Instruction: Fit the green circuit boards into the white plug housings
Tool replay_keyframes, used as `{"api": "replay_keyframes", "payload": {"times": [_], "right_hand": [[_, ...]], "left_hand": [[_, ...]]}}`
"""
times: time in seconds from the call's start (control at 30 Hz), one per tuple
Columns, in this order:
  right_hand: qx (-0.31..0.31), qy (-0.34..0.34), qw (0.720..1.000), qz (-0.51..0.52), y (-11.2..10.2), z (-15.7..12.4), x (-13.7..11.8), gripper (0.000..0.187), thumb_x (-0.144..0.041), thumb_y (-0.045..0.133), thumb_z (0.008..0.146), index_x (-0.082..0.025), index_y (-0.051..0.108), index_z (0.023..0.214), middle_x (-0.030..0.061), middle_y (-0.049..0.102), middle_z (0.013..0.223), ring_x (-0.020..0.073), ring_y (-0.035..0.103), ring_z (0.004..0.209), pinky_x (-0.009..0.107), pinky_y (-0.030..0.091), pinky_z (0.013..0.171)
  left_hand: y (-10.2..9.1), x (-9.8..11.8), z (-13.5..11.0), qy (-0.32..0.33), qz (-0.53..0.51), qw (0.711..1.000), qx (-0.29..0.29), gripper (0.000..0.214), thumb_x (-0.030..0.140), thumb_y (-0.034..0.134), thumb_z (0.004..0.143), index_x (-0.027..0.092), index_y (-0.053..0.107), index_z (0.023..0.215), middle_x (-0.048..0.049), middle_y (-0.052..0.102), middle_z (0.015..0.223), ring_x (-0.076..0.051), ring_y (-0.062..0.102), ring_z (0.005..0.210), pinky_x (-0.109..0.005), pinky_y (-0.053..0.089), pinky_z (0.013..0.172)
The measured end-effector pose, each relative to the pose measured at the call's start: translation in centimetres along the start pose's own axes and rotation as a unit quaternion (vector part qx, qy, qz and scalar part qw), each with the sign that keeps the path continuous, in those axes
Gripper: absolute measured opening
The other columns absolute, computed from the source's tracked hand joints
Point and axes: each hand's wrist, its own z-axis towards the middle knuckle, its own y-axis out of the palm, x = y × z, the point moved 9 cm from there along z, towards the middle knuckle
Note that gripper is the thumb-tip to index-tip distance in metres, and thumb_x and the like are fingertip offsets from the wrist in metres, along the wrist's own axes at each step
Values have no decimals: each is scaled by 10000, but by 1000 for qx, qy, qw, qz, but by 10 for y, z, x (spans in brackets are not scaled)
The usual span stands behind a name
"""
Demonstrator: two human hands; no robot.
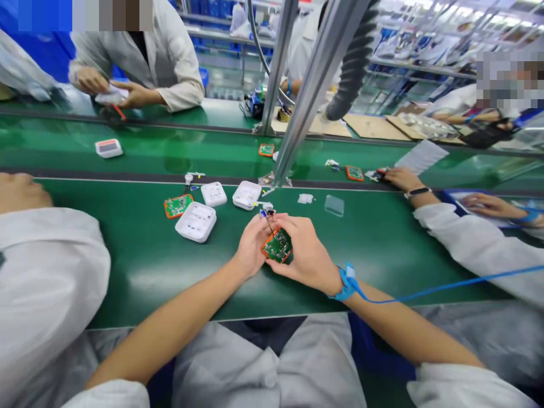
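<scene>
- The circ. board (278, 246) w/ orange frame was in front of the metal post (306, 90), on the wearer's side, held in both hands.
- L. hand (250, 243): fingers were bent and gripping the board at its left side; tips partly hidden.
- R. hand (308, 249): also gripping the board, w/ thumb at lower edge & fingers at upper edge.
- Thin wires went up from the board to a small connector (270, 212), near the fingers.
- Blue wrist strap (347, 283) was on R. wrist, w/ cord running to the right.
- Left of the post, on the green table (157, 272): 3 white shells (196, 222), & a 2nd board (178, 205) just beside the nearest one.
- Right of the post: small white pcs. (305, 198), then a clear plastic pc. (334, 205).
- Far right of the post: a co-worker's hand (403, 178) reached to small parts (374, 175); exact finger state I could not tell.
- Beyond the post, to its left: opp. person (136, 95) held a white item.
</scene>
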Motion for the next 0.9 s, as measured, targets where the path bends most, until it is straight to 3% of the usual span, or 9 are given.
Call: {"api": "replay_keyframes", "payload": {"times": [0.2,0.27,0.33,0.4,0.5,0.57,0.7,0.83,0.9], "right_hand": [[35,144,986,78,1,-13,55,688,-534,731,866,-203,476,1412,119,648,1099,286,622,978,496,549,890],[50,201,965,160,3,-7,83,587,-554,648,917,-190,534,1363,90,650,1041,227,620,884,426,552,827],[-9,232,925,301,23,0,98,535,-599,608,933,-185,610,1273,73,672,1002,177,622,774,351,548,717],[-59,258,865,427,42,-1,103,496,-622,636,916,-185,667,1149,55,698,930,144,617,676,302,532,632],[20,301,831,467,40,-12,120,441,-587,742,850,-183,681,1017,34,701,819,146,636,672,292,545,649],[72,324,829,449,36,-22,131,462,-551,792,811,-197,660,1078,6,671,760,159,651,679,299,559,659],[107,349,851,377,31,-30,138,544,-490,779,828,-249,566,1266,-8,617,845,143,606,599,293,530,539],[153,294,918,217,12,-24,125,309,-497,738,873,-223,641,980,77,546,1095,153,590,740,303,526,544],[158,277,934,162,10,-23,118,349,-543,688,914,-207,631,833,91,529,1077,180,594,832,317,543,601]], "left_hand": [[-3,-28,8,-67,100,992,-48,417,491,817,776,145,705,980,-57,766,880,-182,720,823,-320,545,849],[-1,-29,10,-88,151,980,-93,430,531,791,801,141,707,963,-72,771,860,-193,722,802,-329,548,821],[2,-30,9,-105,220,959,-144,452,574,729,847,138,708,963,-90,771,868,-208,721,817,-342,546,812],[6,-26,8,-74,327,924,-182,465,596,625,917,140,708,958,-100,764,919,-215,706,865,-355,539,839],[13,-8,6,82,501,845,-167,422,525,514,993,147,701,963,-108,729,1039,-223,666,989,-373,511,944],[16,0,3,152,555,806,-140,369,447,485,1016,143,694,1028,-122,708,1097,-225,652,1057,-370,497,988],[13,-6,4,124,553,809,-154,327,376,464,1038,163,676,1164,-119,711,1178,-209,669,1089,-350,503,999],[23,-10,0,110,550,793,-236,343,405,471,1043,187,684,1201,-120,688,1299,-222,626,1230,-370,452,1095],[30,-13,-5,115,569,766,-275,366,425,456,1049,197,690,1215,-122,672,1337,-233,602,1266,-388,427,1111]]}}
